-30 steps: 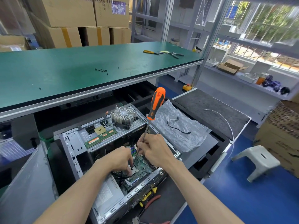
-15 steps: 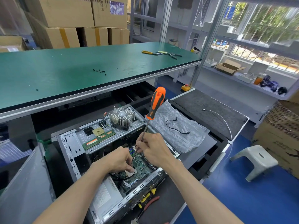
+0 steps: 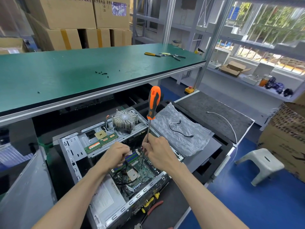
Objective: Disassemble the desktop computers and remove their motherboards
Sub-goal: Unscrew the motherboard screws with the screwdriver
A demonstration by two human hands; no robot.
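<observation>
Under green workbench (image 3: 69,76): motherboard (image 3: 140,172) inside open case (image 3: 72,151), just below fingers; right hand (image 3: 158,152) pinching screwdriver (image 3: 152,113) shaft, left hand (image 3: 117,154) curled, contents unclear; tip slip risks gouging board traces.

Open desktop case (image 3: 72,146), motherboard (image 3: 142,172) exposed inside. Right hand (image 3: 159,153) grips the shaft of an orange-handled screwdriver (image 3: 153,103) (tip down on the board). Left hand (image 3: 116,154) curled just beside it, fingers over the memory slots (image 3: 130,158).
</observation>
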